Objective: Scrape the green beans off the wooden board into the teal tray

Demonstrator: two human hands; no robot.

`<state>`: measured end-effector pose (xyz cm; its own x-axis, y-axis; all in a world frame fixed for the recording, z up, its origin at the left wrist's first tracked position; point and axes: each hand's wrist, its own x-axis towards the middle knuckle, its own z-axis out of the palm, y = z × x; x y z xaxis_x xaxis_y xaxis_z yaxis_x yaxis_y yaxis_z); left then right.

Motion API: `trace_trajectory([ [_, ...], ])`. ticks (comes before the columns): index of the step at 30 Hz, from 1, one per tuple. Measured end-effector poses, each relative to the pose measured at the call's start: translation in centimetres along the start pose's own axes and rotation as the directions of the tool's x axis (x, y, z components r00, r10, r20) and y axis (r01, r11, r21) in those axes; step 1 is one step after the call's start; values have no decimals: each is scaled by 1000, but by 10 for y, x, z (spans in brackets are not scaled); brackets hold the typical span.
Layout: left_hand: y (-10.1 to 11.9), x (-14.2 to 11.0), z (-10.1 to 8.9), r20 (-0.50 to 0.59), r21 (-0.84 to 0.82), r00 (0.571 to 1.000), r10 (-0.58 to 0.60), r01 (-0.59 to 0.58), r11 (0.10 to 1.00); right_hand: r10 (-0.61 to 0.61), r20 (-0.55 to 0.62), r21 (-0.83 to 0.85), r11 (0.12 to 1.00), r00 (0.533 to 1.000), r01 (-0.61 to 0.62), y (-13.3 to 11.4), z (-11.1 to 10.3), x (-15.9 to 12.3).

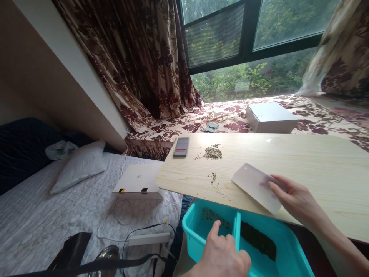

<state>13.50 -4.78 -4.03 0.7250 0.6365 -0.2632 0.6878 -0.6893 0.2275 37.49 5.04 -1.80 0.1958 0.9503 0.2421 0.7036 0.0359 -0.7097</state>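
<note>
My right hand (291,194) pinches a translucent plastic scraper sheet (256,186), tilted over the front edge of the wooden tabletop. Below, my left hand (223,254) hovers over a turquoise two-compartment bin (188,232), index finger stretched out and the other fingers partly curled; it appears to hold nothing. Small green beans (213,153) lie in a pile on the tabletop, and a few more sit closer to the edge beside scattered pale grains (220,191). Dark green beans (258,240) fill part of the bin's right compartment. Scattered small pieces lie in the left one.
A phone (181,147) lies at the left end of the tabletop (311,161). Behind it, a white box (272,115) rests on the patterned window seat. To the left, the bed (80,204) carries another white box (138,179), a pillow (79,167) and loose cables.
</note>
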Motion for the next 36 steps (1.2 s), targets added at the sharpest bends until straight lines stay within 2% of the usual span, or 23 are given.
trace_trajectory([
  [4, -3, 0, -1, -5, 20, 1000, 12, -12, 1000, 56, 170, 176, 981, 984, -86, -18, 17, -10],
  [9, -2, 3, -13, 17, 55, 998, 55, -56, 997, -14, 267, 214, 976, 964, -46, -38, 29, -24],
  [12, 1, 3, -27, 86, 49, 995, 55, -59, 997, -53, 300, 227, 974, 952, -17, -43, 29, -26],
  [14, 3, 2, -37, 137, 50, 990, 25, -32, 998, -57, 284, 231, 973, 957, -11, -44, 28, -24],
  [18, 5, -3, -54, 228, 36, 973, -32, 25, 999, -38, 178, 214, 977, 983, 0, -41, 26, -11],
  [21, 4, -6, -61, 266, 24, 961, -69, 65, 998, -47, 173, 190, 982, 984, 13, -35, 28, -5],
  [25, 1, -9, -61, 261, -6, 961, -90, 94, 996, -69, 212, 196, 980, 975, 27, -33, 37, -8],
  [29, -2, -13, -58, 235, -29, 966, -106, 116, 993, -118, 292, 228, 972, 949, 50, -42, 46, -12],
  [36, -3, -15, -68, 259, -29, 959, -117, 129, 991, -140, 243, 203, 975, 960, 91, -56, 63, 13],
])
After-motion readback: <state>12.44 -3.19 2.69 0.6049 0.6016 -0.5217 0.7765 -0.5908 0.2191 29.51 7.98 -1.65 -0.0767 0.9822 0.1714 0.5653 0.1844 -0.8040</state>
